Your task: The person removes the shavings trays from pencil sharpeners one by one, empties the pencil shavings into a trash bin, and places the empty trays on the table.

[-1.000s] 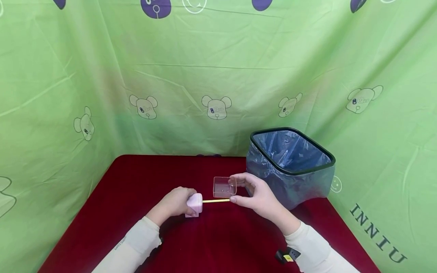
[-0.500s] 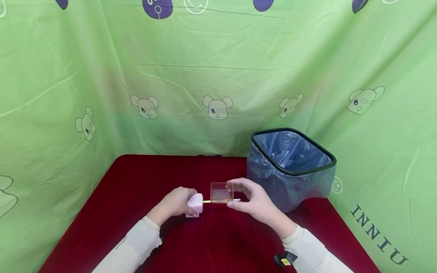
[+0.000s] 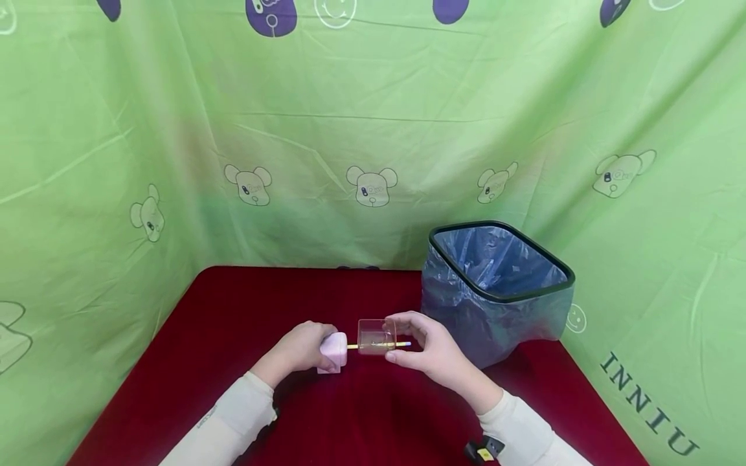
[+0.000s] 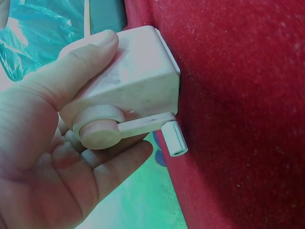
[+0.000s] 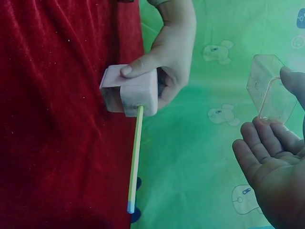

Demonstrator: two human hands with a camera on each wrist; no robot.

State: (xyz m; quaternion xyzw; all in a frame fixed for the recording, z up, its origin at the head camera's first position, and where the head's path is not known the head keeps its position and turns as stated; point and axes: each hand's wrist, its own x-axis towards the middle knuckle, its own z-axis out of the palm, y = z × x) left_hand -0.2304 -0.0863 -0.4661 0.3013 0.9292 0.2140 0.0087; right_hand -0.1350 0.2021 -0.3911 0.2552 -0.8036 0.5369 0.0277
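Observation:
My left hand [image 3: 300, 348] grips a pale pink crank pencil sharpener [image 3: 334, 349] above the red cloth. Its crank handle [image 4: 143, 125] shows in the left wrist view, below the thumb. A yellow pencil [image 5: 136, 162] sticks out of the sharpener's front, its bluish end free. An opening shows in the sharpener's lower part in the right wrist view. My right hand [image 3: 431, 353] pinches a clear plastic drawer [image 5: 270, 88] between thumb and fingers. The drawer is apart from the sharpener; in the head view the pencil shows through it.
A bin [image 3: 495, 323] lined with a bluish plastic bag, with a black rim, stands at the right of the red-covered table [image 3: 262, 298]. Green printed cloth [image 3: 315, 142] hangs behind and at both sides.
My right hand has moved the clear drawer down and slightly left, across the pencil in the head view. The pencil's far end now shows beyond the drawer. The left hand stays in place.

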